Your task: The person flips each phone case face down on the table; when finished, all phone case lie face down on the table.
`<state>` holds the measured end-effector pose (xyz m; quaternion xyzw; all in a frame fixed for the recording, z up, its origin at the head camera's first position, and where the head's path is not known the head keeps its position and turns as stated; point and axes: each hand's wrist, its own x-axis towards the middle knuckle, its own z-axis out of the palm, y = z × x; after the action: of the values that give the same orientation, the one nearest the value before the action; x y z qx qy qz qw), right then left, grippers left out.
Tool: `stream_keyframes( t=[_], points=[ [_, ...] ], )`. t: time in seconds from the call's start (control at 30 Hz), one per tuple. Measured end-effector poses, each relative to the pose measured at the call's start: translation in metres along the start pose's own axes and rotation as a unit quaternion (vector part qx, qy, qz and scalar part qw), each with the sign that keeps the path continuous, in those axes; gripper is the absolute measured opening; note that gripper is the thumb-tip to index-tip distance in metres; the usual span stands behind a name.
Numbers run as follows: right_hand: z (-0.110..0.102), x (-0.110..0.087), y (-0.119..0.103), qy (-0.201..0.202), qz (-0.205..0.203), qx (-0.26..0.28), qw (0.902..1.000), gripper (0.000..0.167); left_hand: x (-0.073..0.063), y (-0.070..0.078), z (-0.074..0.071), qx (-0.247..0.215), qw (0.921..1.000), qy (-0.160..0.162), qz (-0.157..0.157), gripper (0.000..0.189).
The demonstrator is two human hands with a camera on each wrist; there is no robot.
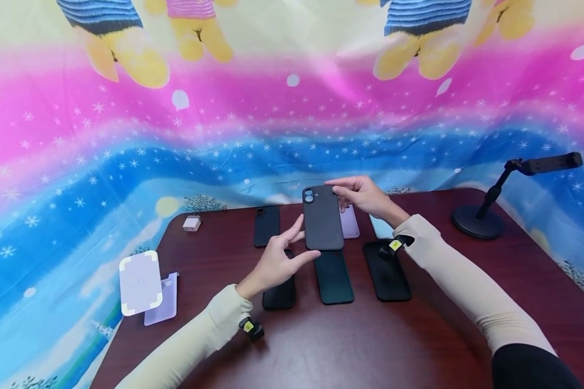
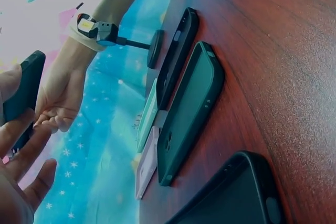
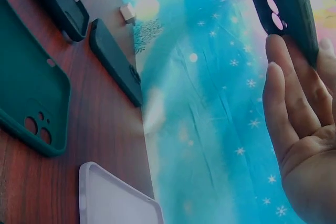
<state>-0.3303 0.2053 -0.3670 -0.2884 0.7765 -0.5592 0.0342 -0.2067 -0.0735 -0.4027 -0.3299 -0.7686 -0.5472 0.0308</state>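
Both hands hold a black phone case [image 1: 324,219] upright above the table, its camera cutouts at the upper left in the head view. My right hand [image 1: 367,197] pinches its top right corner between thumb and fingers. Lower down, my left hand [image 1: 274,262] holds it with the thumb at the bottom edge and fingers along the left side. In the right wrist view, light shows through the camera holes of the case [image 3: 294,9]. Below it lie a dark green case [image 1: 334,278], a black case [image 1: 278,294] and another black case [image 1: 389,275].
Farther back lie a dark case [image 1: 266,227], a lilac case [image 1: 351,224] and a light blue case [image 1: 380,228]. A black stand [image 1: 478,220] is at the back right. Left are a white adapter [image 1: 192,223], a white panel [image 1: 140,283] and a lilac piece [image 1: 167,302].
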Motion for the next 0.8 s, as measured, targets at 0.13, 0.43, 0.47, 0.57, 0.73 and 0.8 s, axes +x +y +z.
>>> stream_keyframes(
  t=[0.13,0.43,0.47,0.57,0.73,0.8],
  points=[
    [0.001,0.002,-0.004,0.003,0.007,-0.015,0.9999,0.041,0.001,0.000,-0.001,0.022,0.9996,0.014,-0.005,0.081],
    [-0.004,0.004,-0.012,-0.035,0.034,-0.073,0.9961,0.044,0.001,0.002,-0.001,0.044,0.9982,0.032,-0.025,0.073],
    [-0.004,0.004,-0.012,-0.036,0.037,-0.075,0.9959,0.044,0.001,0.001,-0.001,0.046,0.9980,0.033,-0.027,0.072],
    [-0.004,0.008,-0.010,-0.037,0.045,-0.080,0.9951,0.045,0.001,0.000,-0.002,0.054,0.9972,0.035,-0.037,0.072],
    [-0.001,0.016,-0.007,-0.034,0.046,-0.099,0.9935,0.047,0.004,-0.003,-0.006,0.065,0.9958,0.036,-0.053,0.072],
    [0.001,0.018,-0.006,-0.023,0.051,-0.104,0.9930,0.046,0.008,-0.004,-0.007,0.073,0.9952,0.034,-0.055,0.072]
  ],
)
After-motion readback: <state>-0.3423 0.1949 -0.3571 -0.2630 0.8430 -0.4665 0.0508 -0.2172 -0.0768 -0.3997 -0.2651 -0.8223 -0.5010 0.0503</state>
